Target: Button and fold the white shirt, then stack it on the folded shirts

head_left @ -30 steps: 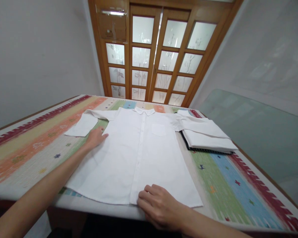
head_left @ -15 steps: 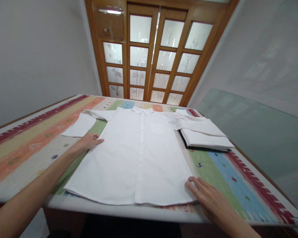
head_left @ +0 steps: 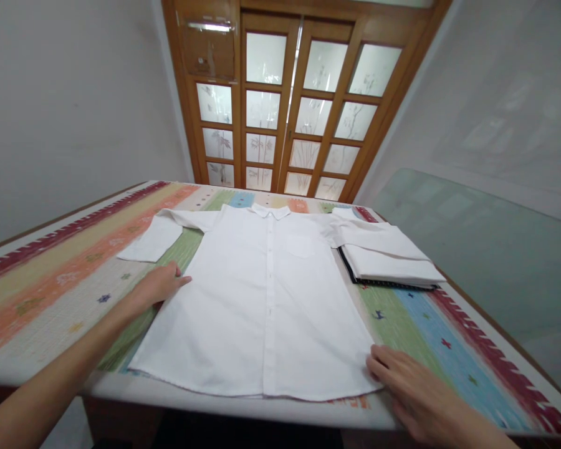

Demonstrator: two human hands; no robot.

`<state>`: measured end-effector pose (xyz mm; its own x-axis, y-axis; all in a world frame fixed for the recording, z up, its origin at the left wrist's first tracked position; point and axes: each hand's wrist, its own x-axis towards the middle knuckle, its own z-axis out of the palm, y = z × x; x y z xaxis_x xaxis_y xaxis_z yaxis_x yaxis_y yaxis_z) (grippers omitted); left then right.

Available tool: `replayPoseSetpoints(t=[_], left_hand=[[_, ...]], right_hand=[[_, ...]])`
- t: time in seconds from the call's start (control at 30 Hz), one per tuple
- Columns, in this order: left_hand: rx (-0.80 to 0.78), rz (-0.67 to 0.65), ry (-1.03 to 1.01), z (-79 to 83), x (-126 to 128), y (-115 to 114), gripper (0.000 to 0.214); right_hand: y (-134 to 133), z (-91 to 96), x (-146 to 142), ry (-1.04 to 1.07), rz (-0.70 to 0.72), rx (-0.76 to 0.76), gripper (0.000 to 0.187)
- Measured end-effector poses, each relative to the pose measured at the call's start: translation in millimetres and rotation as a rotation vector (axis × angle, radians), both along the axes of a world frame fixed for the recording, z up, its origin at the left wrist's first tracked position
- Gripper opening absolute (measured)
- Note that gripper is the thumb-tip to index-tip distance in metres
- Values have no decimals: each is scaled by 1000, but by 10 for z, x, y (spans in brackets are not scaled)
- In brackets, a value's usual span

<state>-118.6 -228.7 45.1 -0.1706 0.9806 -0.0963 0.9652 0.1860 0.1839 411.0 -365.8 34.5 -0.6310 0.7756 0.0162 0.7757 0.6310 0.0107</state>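
A white button-up shirt (head_left: 229, 299) lies front side up on the table, its collar at the far end and its hem along the near edge. My left hand (head_left: 161, 285) is closed at the shirt's left side edge, thumb on top of the fabric; its other fingers are mostly hidden. At the lower right corner of the hem, my right hand (head_left: 404, 377) pinches the cloth. The left sleeve is bent outward on the tablecloth. Toward the right, the other sleeve meets a stack of folded white clothes (head_left: 388, 262), and where one ends is hard to see.
A striped, multicoloured tablecloth (head_left: 98, 259) covers the table. Something black with dots shows under the folded stack. A pale green glass panel (head_left: 472, 243) leans by the right wall. Wooden doors with glass panes (head_left: 264, 106) stand beyond the far edge.
My right hand has moved right and slightly nearer, with the shirt's lower corner. My left hand has slid a little nearer along the side edge. The hem has shifted slightly right.
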Motion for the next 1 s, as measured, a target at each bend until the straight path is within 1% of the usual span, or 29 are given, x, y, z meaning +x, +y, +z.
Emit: replayPoseSetpoints(t=[0.03,0.1,0.17,0.2,0.27,0.33,0.37,0.47,0.53,0.57,0.63,0.7,0.8,0.87,0.93,1.0], left_hand=[[-31,-15,72,45,6,-24,32],[-76,-40,216,160,62,-57,29],[-95,-98,294,277,190,-68,21],[-99,-158,294,322,281,-65,16],[-101,-336,213,365,507,-42,12],[-108,-531,86,336,761,1,18],[-104,-595,55,298,888,30,19],[-10,-668,82,143,1219,137,24],[37,-677,81,55,1380,215,25],[56,-663,66,27,1441,251,25],[88,-613,-10,11,1528,307,24],[90,-549,-142,31,1577,338,26],[11,-483,-357,63,1604,352,30],[-43,-474,-459,55,1607,355,28],[-68,-483,-535,26,1608,358,24],[-72,-492,-583,-6,1618,363,21]], right_hand=[[13,92,-49,-21,-21,-79,49],[86,275,-181,-55,-57,-243,37],[225,415,-347,-66,-58,-360,26],[318,461,-439,-59,-29,-398,21],[534,505,-643,-15,20,-399,13],[773,503,-874,71,36,-365,14],[895,491,-998,122,48,-363,14],[1241,436,-1390,287,5,-362,13],[1441,385,-1639,343,-58,-343,14],[1527,356,-1750,334,-110,-316,16],[1666,294,-1934,275,-219,-289,23],[1758,237,-2058,210,-300,-286,29],[1817,187,-2144,167,-352,-268,32],[1822,178,-2152,181,-358,-264,33],[1824,174,-2135,233,-359,-290,33],[1840,153,-2099,329,-361,-355,32]])
